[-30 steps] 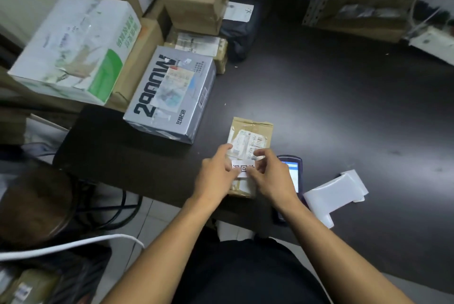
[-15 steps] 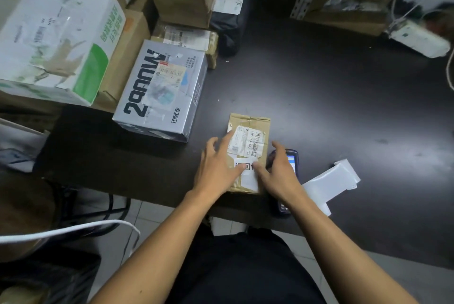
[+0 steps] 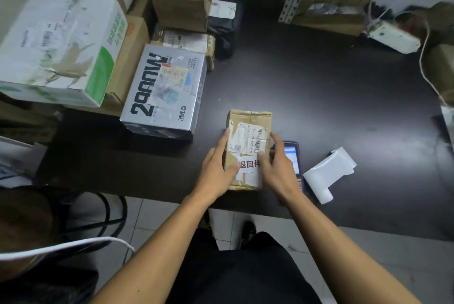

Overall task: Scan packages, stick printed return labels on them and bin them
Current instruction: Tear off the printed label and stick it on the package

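Both hands, left hand point(image 3: 216, 171) and right hand point(image 3: 277, 168), clasp a small brown parcel point(image 3: 248, 131) bearing a white return label point(image 3: 249, 164) on a dark table point(image 3: 319, 97).

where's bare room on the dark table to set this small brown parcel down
Free: the dark tabletop beyond the small brown parcel, between the silver printed box and white power strip. Crowded: stacked cartons on the left; handheld scanner and white label roll on the right.
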